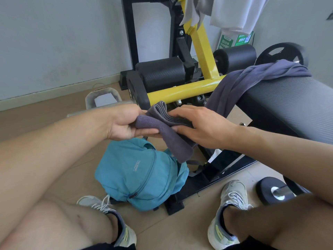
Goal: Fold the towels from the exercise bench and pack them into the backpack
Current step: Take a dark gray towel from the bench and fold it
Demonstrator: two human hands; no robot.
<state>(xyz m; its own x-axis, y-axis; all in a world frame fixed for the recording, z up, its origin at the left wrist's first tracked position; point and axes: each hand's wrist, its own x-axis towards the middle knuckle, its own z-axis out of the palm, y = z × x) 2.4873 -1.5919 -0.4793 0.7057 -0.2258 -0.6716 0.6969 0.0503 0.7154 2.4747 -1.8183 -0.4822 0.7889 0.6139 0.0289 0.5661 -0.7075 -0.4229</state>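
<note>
A folded grey towel (165, 127) hangs between my hands above the teal backpack (138, 174), which lies on the floor between my feet. My left hand (124, 123) grips the towel's left end with curled fingers. My right hand (200, 127) lies over the folded layers with its thumb underneath, holding the right side. One corner of the towel droops toward the backpack's open top. A second purple-grey towel (252, 78) is draped over the end of the grey exercise bench (292, 103) at the right.
A yellow and black machine frame (185, 89) with black roller pads stands behind the hands. Weight plates (277, 190) lie at the right by my right shoe. A small grey tray (102, 98) sits on the floor at the left. Pale cloths hang at the top.
</note>
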